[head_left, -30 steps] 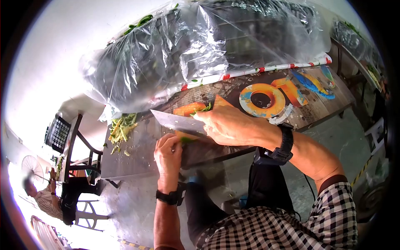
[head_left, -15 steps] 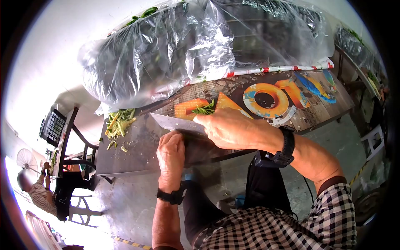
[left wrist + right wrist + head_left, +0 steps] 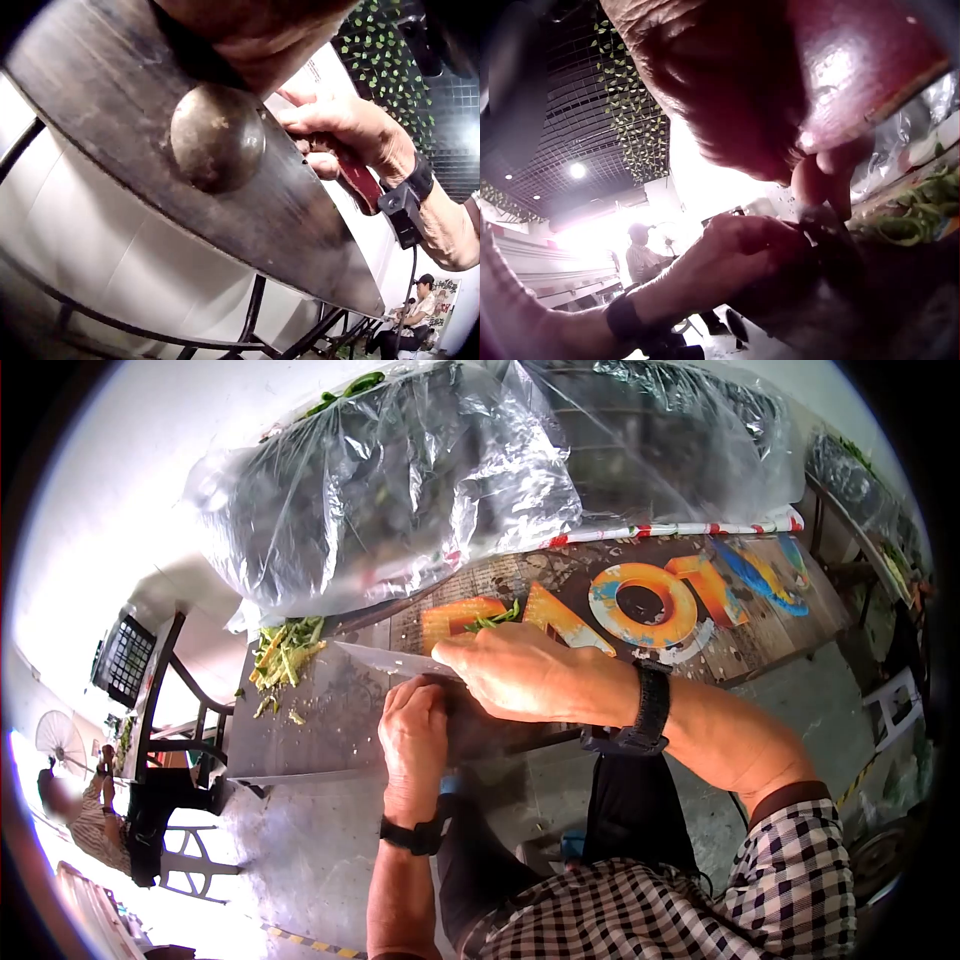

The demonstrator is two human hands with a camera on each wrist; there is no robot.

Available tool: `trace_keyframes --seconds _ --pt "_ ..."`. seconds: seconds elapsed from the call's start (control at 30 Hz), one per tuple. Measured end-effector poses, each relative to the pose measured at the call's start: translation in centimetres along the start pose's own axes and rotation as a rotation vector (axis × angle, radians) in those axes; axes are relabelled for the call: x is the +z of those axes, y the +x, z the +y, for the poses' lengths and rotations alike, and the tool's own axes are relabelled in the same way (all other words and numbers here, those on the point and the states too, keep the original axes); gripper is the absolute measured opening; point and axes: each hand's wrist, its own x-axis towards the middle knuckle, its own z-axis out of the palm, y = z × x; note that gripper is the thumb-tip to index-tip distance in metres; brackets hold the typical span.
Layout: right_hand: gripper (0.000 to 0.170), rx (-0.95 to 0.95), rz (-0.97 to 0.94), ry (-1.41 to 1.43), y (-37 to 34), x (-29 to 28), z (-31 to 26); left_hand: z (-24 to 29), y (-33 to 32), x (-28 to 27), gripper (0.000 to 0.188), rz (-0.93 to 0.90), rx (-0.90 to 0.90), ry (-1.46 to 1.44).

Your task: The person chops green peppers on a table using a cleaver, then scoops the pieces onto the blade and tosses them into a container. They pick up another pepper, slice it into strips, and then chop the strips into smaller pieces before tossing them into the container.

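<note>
My right hand [image 3: 530, 670] grips the red handle [image 3: 862, 67] of a broad kitchen knife [image 3: 385, 659]. Its blade points left, low over the dark table [image 3: 300, 745]. My left hand [image 3: 412, 735] lies just in front of the blade with bent fingers. Whatever might be under those fingers is hidden, so I cannot tell if they hold anything. Green leafy strips [image 3: 495, 618] show just beyond my right knuckles, and sliced greens [image 3: 904, 225] appear at the right of the right wrist view. A pile of pale green cuttings [image 3: 285, 655] sits at the table's left end.
Clear plastic sheeting [image 3: 400, 490] covers a long dark bulk along the table's far side. Large printed orange letters [image 3: 645, 605] decorate the tabletop. The left wrist view shows a round metal dome [image 3: 217, 139] against the dark surface. Farther left, another person [image 3: 95, 815] sits near a side table.
My right hand has shifted left with the knife, and the blade now shows narrower. My left hand has moved slightly right, its fingers bent farther down. The green strips have come into clearer sight.
</note>
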Motion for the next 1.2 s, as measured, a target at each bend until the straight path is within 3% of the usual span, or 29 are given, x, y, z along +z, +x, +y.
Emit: trace_keyframes --seconds 0.13,0.47,1.1,1.2 --pt "0.010 0.118 -0.047 0.009 -2.0 -1.6 0.2 0.0 0.0 -0.1 0.012 0.012 0.015 -0.004" --pt "0.011 0.059 0.119 0.074 -4.2 -2.3 1.1 0.1 0.0 0.1 0.008 0.027 0.036 0.042" --pt "0.004 0.011 -0.014 0.060 0.1 -1.1 1.2 0.8 0.1 -0.4 0.009 -0.007 0.020 0.038" --pt "0.006 -0.031 0.055 0.080 1.3 0.4 1.4 0.7 0.3 -0.3 0.010 -0.004 0.029 0.023"
